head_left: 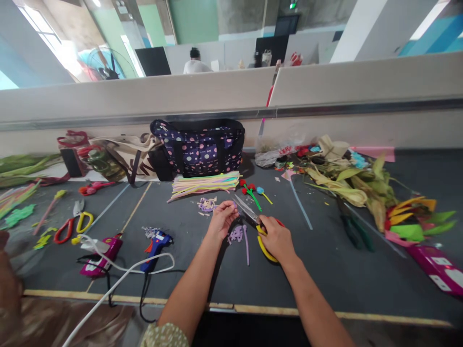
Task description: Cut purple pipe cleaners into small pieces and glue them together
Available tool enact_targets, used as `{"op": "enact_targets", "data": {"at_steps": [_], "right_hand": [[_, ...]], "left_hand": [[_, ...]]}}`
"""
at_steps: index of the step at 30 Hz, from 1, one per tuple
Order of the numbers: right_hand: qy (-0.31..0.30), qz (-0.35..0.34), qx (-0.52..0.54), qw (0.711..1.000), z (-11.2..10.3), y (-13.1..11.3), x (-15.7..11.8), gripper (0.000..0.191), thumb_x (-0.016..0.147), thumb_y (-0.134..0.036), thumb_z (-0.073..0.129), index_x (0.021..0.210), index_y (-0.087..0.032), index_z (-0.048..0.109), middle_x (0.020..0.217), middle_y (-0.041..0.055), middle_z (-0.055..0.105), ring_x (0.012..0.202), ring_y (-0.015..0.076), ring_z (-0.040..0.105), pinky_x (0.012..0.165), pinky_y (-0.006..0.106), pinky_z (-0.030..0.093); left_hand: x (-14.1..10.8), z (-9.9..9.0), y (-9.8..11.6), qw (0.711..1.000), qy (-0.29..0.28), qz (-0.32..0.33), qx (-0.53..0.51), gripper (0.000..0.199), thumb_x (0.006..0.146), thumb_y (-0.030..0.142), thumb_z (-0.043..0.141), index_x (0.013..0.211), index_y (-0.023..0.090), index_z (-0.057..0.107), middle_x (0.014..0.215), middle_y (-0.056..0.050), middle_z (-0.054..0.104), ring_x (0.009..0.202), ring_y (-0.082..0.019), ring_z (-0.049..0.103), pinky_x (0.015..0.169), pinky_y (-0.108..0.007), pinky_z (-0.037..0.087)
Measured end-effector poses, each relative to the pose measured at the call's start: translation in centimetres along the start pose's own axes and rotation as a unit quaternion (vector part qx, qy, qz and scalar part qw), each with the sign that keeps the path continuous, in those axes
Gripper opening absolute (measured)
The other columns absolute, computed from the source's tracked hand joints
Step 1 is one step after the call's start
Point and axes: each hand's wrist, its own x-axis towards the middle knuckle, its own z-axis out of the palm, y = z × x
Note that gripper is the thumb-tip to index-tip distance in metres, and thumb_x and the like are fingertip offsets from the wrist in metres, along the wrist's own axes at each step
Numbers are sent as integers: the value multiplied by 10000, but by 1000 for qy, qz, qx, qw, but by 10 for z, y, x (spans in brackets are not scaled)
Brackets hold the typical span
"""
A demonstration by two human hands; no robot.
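Observation:
My right hand (277, 236) is wrapped round the handles of red and yellow scissors (249, 208), whose blades point up and to the left. The blades reach close to my left hand (224, 218), which is pinched on a small purple piece (234, 205). Just below the hands lies a pile of cut purple bits (236, 234), with a purple strip (246, 245) beside it. Another small heap of purple and cream bits (207, 205) sits to the left of my left hand.
A bundle of pastel strips (204, 185) lies beyond my hands, before a dotted bag (206, 149). A blue glue gun (155, 249) and white cable are on the left, pliers (356, 231) and dried husks (358, 188) on the right. Another person's arm (9, 279) is at the left edge.

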Motion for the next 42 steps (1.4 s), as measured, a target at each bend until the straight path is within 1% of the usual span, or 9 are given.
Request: {"op": "enact_targets", "data": {"at_steps": [4,9,13,17,23,28,32,36,42], "right_hand": [[-4,-12,-6,1000,0,-2,0,268,755,-198,577,1015,-259,547,866,-13,585,740,114,556,594,223,315],[-8,-10,-7,1000,3,0,-1,277,755,-199,578,1023,-261,546,879,-7,587,753,122,562,603,223,320],[-7,-8,-7,1000,4,1,-1,291,760,-198,569,1042,-262,539,879,-9,587,747,124,562,605,228,321],[-9,-10,-9,1000,1,0,-1,292,754,-203,577,1037,-263,538,869,-12,584,743,127,560,601,231,320],[-16,-14,-2,1000,0,-2,0,285,746,-195,585,1021,-261,549,869,-13,583,740,116,556,597,222,319],[-19,-12,-1,1000,0,-2,0,295,745,-198,588,1031,-260,552,870,-18,584,735,104,553,594,212,318],[-20,-13,-2,1000,1,-3,-1,283,746,-194,582,1020,-261,559,866,-18,581,731,102,555,593,213,316],[-20,-14,3,1000,1,-3,-1,277,749,-192,575,1017,-262,560,857,-14,581,741,110,560,594,212,314],[-22,-6,-2,1000,1,-3,-1,294,744,-202,580,1030,-268,568,868,-10,597,737,115,563,589,211,309]], "left_hand": [[-1,2,0,1000,7,1,-3,227,593,155,786,753,158,625,627,9,611,580,-95,586,641,-225,499],[-1,2,0,1000,4,4,8,184,615,157,768,746,150,639,635,-1,627,591,-101,599,653,-227,503],[-1,0,-1,1000,-11,4,7,198,615,154,768,773,139,649,670,-7,647,605,-100,610,676,-230,507],[0,0,-1,999,-26,5,19,210,599,123,765,771,134,646,670,-3,650,590,-96,609,660,-225,502],[-1,2,1,999,-13,-6,30,165,607,94,736,733,141,640,625,3,629,544,-86,587,625,-212,494],[-2,4,4,1000,2,-22,2,188,617,62,716,772,129,633,603,15,607,535,-73,576,617,-191,492],[-2,4,4,1000,-4,-29,-2,188,631,51,703,785,129,628,577,23,592,501,-67,552,607,-197,491],[-1,2,2,1000,-8,-29,-2,170,631,59,706,759,138,626,578,20,596,492,-69,547,590,-202,493],[-1,3,0,1000,1,-22,4,172,614,55,713,739,139,629,592,18,600,508,-72,559,596,-199,494]]}}
